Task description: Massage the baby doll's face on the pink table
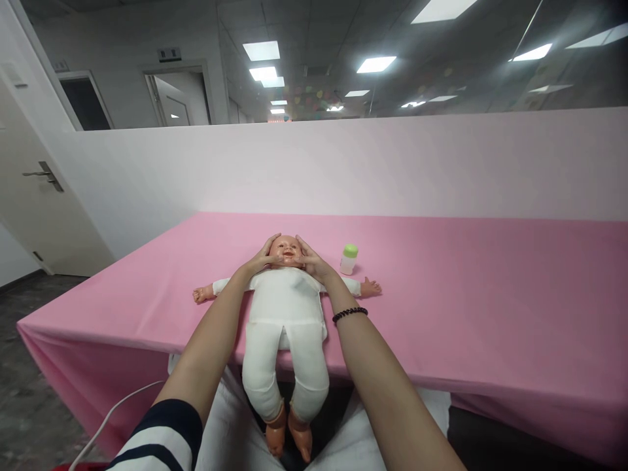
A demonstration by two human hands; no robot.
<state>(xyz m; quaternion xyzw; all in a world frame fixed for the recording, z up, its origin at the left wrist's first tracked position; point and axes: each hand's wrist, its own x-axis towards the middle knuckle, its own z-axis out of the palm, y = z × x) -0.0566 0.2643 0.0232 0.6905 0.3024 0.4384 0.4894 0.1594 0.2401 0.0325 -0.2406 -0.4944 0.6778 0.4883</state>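
A baby doll in a white cloth suit lies on its back on the pink-covered table. Its head points away from me, its arms stretch out to both sides, and its legs hang over the near edge. My left hand cups the left side of the doll's head, with the thumb by its chin. On the other side my right hand cups the head in the same way. Both hands are closed around the head, and some fingertips are hidden behind it. Just right of the doll's head stands a small bottle with a green cap.
A white low wall with glass above it runs behind the table. At the far left is a door with a metal handle. A white cable hangs by the table's near left side.
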